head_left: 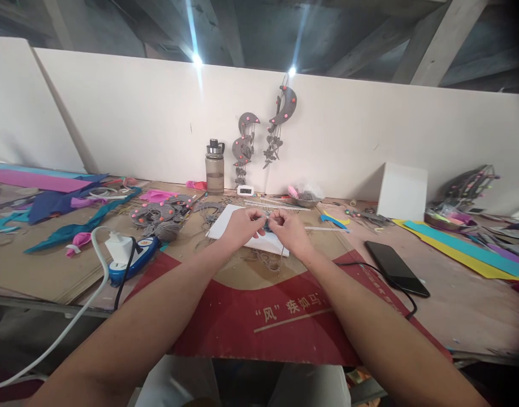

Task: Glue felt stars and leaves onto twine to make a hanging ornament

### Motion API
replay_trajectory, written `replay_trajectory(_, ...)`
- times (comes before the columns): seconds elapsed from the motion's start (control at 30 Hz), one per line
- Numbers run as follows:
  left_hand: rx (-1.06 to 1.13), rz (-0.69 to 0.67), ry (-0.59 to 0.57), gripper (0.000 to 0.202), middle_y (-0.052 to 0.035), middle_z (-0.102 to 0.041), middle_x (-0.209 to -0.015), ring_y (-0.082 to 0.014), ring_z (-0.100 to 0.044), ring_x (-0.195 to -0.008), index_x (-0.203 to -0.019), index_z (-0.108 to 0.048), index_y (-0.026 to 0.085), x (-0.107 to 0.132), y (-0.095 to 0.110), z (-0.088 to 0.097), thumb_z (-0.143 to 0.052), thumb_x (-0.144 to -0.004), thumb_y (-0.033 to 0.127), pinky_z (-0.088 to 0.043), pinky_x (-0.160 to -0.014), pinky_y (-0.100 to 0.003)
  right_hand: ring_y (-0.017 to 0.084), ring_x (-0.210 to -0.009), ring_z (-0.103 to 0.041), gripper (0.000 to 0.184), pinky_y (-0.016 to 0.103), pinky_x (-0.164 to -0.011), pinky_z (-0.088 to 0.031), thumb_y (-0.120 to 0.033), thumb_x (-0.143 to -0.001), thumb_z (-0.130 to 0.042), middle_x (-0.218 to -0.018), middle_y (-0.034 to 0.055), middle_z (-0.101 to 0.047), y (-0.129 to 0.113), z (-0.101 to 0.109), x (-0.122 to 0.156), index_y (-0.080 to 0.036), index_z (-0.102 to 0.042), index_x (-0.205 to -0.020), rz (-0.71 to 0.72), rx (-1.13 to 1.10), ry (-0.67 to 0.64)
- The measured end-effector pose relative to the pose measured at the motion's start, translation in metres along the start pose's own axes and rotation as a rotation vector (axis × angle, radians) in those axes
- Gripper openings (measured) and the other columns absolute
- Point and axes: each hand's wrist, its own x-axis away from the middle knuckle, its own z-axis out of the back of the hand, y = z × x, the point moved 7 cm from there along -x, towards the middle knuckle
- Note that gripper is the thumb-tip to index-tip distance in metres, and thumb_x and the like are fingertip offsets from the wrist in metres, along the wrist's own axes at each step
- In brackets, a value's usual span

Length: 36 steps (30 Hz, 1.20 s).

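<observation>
My left hand (241,227) and my right hand (290,230) meet over a white sheet (224,225) on the table. Both are closed in a pinch on a small dark piece (267,225) between the fingertips; I cannot make out what it is. A thin grey string (281,257) hangs from under my right hand down to the table. Grey felt pieces with pink dots (158,216) lie to the left of my left hand.
A power strip with a white charger (128,252) lies front left. A black phone (396,267) on a cable lies right. A water bottle (215,167), grey moon hangings (280,118) and a white box (401,191) stand by the wall. Coloured felt sheets (463,249) lie on both sides.
</observation>
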Motion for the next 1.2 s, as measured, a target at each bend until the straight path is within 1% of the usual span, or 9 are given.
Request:
replay_trajectory(0.13,0.274,0.107,-0.109,0.012,-0.0057,-0.067,-0.068,-0.0145,-0.067,-0.062,-0.079,-0.064,0.011,0.0,0.002,-0.004,-0.057,-0.077,0.02,-0.052,-0.054,-0.023,0.013,-0.057,-0.04,0.012,0.025,-0.054,-0.031,-0.029,-0.074,-0.051,-0.058,-0.0028,-0.049,0.001,0.004,-0.001,-0.019,-0.057,-0.073,-0.033,-0.021,-0.018)
replay_trajectory(0.23,0.342,0.148,-0.145,0.014,-0.0075,-0.068,-0.074,-0.0169,-0.069,-0.065,-0.082,-0.064,0.01,-0.002,0.001,-0.004,-0.061,-0.075,0.022,-0.053,-0.054,-0.025,0.013,-0.056,-0.041,0.01,0.026,-0.054,-0.032,-0.029,-0.074,-0.051,-0.057,-0.0026,-0.05,0.0,0.007,-0.002,-0.02,-0.057,-0.073,-0.029,-0.027,-0.029)
replay_trajectory(0.37,0.213,0.111,-0.176,0.019,-0.0068,-0.069,-0.076,-0.0171,-0.069,-0.063,-0.084,-0.066,0.012,-0.003,-0.001,-0.002,-0.065,-0.073,0.028,-0.047,-0.045,-0.02,0.014,-0.058,-0.042,0.01,0.026,-0.055,-0.032,-0.029,-0.075,-0.051,-0.058,-0.0021,-0.05,-0.002,0.007,-0.002,-0.02,-0.056,-0.073,0.001,-0.023,-0.04)
replay_trajectory(0.47,-0.003,0.008,-0.119,0.02,-0.0018,-0.064,-0.061,-0.0119,-0.062,-0.051,-0.084,-0.069,0.014,-0.003,0.003,0.005,-0.065,-0.072,0.031,-0.036,-0.04,-0.017,0.014,-0.061,-0.044,0.009,0.027,-0.058,-0.034,-0.028,-0.075,-0.053,-0.065,-0.001,-0.052,-0.006,0.007,-0.001,-0.02,-0.056,-0.074,0.055,0.016,-0.039)
replay_trajectory(0.57,-0.14,-0.071,-0.052,0.018,0.0023,-0.057,-0.048,-0.0078,-0.054,-0.045,-0.081,-0.072,0.016,-0.002,0.011,0.012,-0.065,-0.072,0.03,-0.034,-0.042,-0.016,0.013,-0.062,-0.043,0.006,0.027,-0.06,-0.034,-0.024,-0.075,-0.052,-0.067,-0.0011,-0.05,-0.012,0.007,0.001,-0.02,-0.056,-0.074,0.136,0.088,-0.029)
replay_trajectory(0.7,-0.123,-0.025,-0.108,0.019,0.0016,-0.06,-0.049,-0.0063,-0.048,-0.04,-0.083,-0.072,0.015,-0.002,0.009,0.009,-0.061,-0.074,0.028,-0.034,-0.041,-0.017,0.014,-0.063,-0.042,0.005,0.027,-0.061,-0.033,-0.021,-0.076,-0.051,-0.069,-0.0004,-0.048,-0.02,0.007,0.004,-0.019,-0.056,-0.075,0.225,0.15,-0.014)
replay_trajectory(0.8,-0.073,-0.021,-0.163,0.019,-0.0017,-0.066,-0.057,-0.0076,-0.054,-0.042,-0.083,-0.07,0.014,-0.003,0.006,0.005,-0.061,-0.074,0.027,-0.039,-0.043,-0.018,0.014,-0.064,-0.043,0.005,0.027,-0.062,-0.034,-0.019,-0.076,-0.051,-0.069,0.0002,-0.049,-0.021,0.007,0.005,-0.02,-0.056,-0.075,0.233,0.155,-0.007)
replay_trajectory(0.93,-0.063,-0.029,-0.18,0.017,-0.0037,-0.068,-0.061,-0.0103,-0.061,-0.05,-0.08,-0.069,0.014,-0.004,0.004,0.005,-0.06,-0.076,0.027,-0.043,-0.048,-0.018,0.015,-0.067,-0.045,0.004,0.028,-0.064,-0.035,-0.018,-0.075,-0.052,-0.071,0.0008,-0.051,-0.022,0.006,0.005,-0.02,-0.055,-0.073,0.236,0.153,-0.001)
replay_trajectory(1.2,-0.177,-0.05,-0.03,0.013,-0.0027,-0.066,-0.058,-0.0117,-0.061,-0.049,-0.077,-0.068,0.015,-0.007,-0.001,0.013,-0.06,-0.073,0.024,-0.044,-0.046,-0.019,0.017,-0.072,-0.05,0.013,0.03,-0.068,-0.038,-0.026,-0.086,-0.05,-0.074,0.0027,-0.056,-0.019,0.002,0.005,-0.019,-0.062,-0.084,0.219,0.119,-0.055)
